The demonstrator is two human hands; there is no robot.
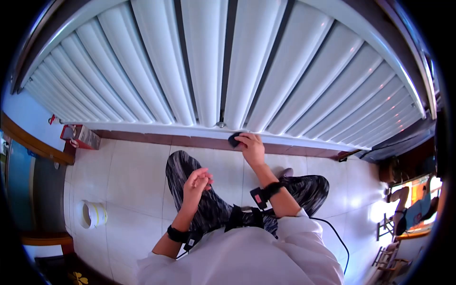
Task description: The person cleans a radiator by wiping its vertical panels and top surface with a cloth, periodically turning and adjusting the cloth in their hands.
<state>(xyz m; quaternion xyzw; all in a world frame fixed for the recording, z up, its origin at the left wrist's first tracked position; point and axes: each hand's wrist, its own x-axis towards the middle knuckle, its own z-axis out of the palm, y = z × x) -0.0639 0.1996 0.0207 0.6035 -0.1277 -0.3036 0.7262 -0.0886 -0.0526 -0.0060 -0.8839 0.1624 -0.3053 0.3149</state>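
The radiator (205, 71) is glossy white, with long rounded columns. The right hand (252, 151) has its fingers closed on a small dark pad (233, 140) by the radiator's lower edge, near mid-length; contact is unclear. The left hand (195, 185), half open, curls loosely over streaked trousers (178, 166).

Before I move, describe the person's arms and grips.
Left grip and right grip wear no gloves. Black straps circle both forearms, each carrying a small dark box; the right box has a reddish patch. The pale sleeves are short. A black cable curves beside the right sleeve.
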